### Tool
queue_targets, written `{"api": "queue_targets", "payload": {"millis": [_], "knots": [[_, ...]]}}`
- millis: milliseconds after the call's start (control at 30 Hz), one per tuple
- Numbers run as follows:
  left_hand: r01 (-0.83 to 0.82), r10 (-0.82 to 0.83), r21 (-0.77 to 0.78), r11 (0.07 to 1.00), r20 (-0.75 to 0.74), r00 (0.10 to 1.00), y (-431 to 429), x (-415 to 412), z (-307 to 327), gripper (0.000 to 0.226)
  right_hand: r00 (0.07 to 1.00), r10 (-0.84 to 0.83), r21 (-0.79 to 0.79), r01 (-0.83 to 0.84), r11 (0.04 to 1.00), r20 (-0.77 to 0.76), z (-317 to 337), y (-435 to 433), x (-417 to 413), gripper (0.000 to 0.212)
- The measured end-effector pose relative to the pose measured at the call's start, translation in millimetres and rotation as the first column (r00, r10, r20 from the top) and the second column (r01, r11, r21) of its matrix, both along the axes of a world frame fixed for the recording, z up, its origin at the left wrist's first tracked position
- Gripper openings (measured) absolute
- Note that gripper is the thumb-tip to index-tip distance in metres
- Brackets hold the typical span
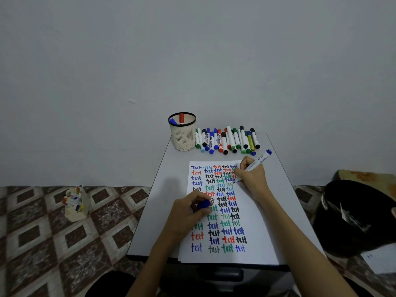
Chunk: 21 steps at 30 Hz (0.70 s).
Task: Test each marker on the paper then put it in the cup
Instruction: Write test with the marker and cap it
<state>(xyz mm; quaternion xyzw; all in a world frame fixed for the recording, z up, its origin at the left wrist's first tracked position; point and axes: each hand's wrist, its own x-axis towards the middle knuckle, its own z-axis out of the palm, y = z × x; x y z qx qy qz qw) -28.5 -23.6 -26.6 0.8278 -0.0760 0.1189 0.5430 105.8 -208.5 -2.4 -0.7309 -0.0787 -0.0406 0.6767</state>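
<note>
A white paper [252, 211] covered with coloured "test" words lies on the small grey table [162, 189]. My right hand [251, 174] grips a white marker with a blue end [260, 158], its tip down on the paper's upper right. My left hand [188, 213] rests on the paper's left side, closed around a blue cap [203, 204]. A beige mesh cup [182, 131] with a black rim stands at the table's far left corner, holding a red and a blue marker. Several markers [227, 140] lie in a row to the right of the cup.
A small box of markers [76, 203] sits on the patterned tiled floor to the left. A black bin [355, 217] stands on the right, with a sheet of paper [380, 261] on the floor by it. A plain wall is behind the table.
</note>
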Motion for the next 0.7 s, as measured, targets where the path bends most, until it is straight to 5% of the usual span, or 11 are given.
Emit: {"api": "queue_targets", "payload": {"millis": [700], "knots": [[0.0, 0.0, -0.002, 1.0, 0.0, 1.0, -0.1, 0.0, 0.4, 0.017, 0.999, 0.026, -0.067, -0.025, 0.997, 0.018, -6.0, -1.7, 4.9, 0.037]]}}
